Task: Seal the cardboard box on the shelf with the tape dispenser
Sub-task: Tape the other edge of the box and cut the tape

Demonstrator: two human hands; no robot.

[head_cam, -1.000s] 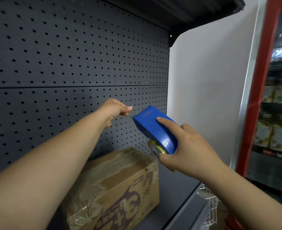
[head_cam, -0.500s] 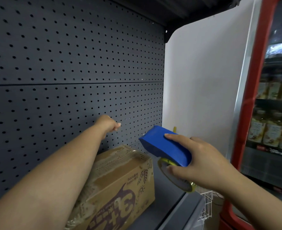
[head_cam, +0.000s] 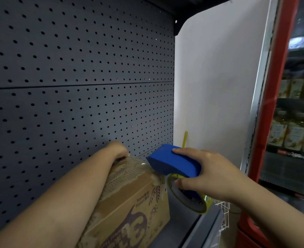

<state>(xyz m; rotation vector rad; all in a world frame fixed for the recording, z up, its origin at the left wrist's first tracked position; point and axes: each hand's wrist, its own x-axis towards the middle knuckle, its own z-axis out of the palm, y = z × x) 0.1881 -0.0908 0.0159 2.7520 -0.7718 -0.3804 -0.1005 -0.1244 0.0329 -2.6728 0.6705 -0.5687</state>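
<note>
A dark grey pegboard (head_cam: 79, 72) backs a store shelf (head_cam: 181, 228), with a pale wall (head_cam: 217, 83) past its right end and a red-framed cooler (head_cam: 272, 104) of bottles further right. The cardboard box (head_cam: 135, 199) sits on the shelf against the pegboard, toward the shelf's right end and back from its front edge; its top is already covered with wrinkled clear tape, and printed brown artwork shows on its near side.

The left hand (head_cam: 118, 151) reaches over the box and rests at the box's far top edge, close to the pegboard. Its fingers curl down onto the box top, but whether they pinch anything cannot be told.

The right hand (head_cam: 204, 176) is closed around a blue tape dispenser (head_cam: 174, 164), forefinger laid along its top and thumb pressed on the yellow-rimmed roll (head_cam: 188, 196) beneath. The dispenser's front end is over the box's top right edge and appears to touch the taped surface there. A white wire basket (head_cam: 223, 217) hangs below the shelf's front right corner.
</note>
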